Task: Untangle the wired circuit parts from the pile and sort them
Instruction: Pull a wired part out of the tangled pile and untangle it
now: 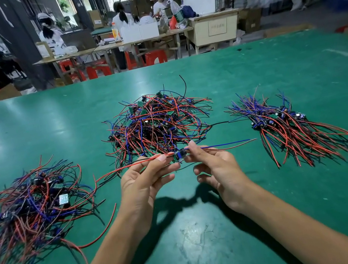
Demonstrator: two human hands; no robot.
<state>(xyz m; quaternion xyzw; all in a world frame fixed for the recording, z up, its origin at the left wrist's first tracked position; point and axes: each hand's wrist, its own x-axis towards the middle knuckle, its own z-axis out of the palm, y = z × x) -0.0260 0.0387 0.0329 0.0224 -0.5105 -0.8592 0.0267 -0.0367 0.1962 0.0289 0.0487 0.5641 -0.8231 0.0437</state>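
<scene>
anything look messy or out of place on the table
Only the loose heap of red, blue and black wired parts on the left: its wires splay every way, unlike the combed, aligned bundle on the right.

The small circuit part (180,154) pinched between the fingers (191,149) is mostly covered by them, the loose pile (26,211) far to their left runs off the picture's edge, and the people and benches beyond the counter (250,71) are blurred.
</scene>
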